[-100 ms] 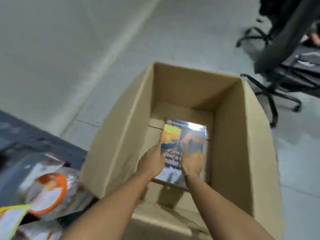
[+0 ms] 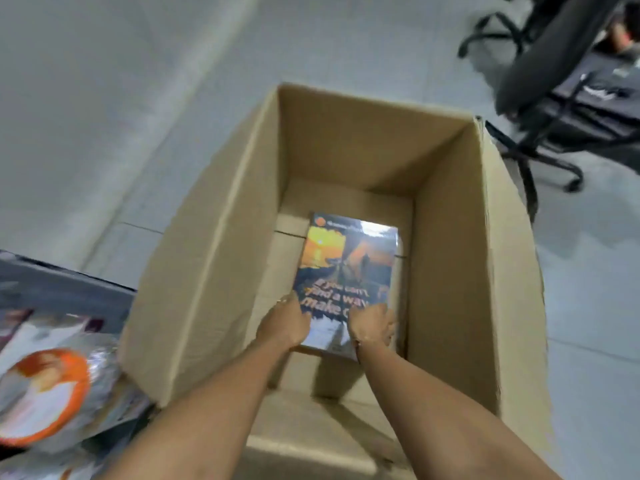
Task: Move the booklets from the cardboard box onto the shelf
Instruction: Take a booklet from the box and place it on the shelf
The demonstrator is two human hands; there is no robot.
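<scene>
Both arms reach deep into the cardboard box (image 2: 214,271). The left hand (image 2: 285,325) clamps the booklet pack (image 2: 349,271) at its seven o'clock corner, the right hand (image 2: 374,329) at five o'clock: a two-handed grip, I'd say, because the glossy wrapped bundle looks slippery. The pack sits low inside the box, toward its right wall. No shelf in view.
</scene>
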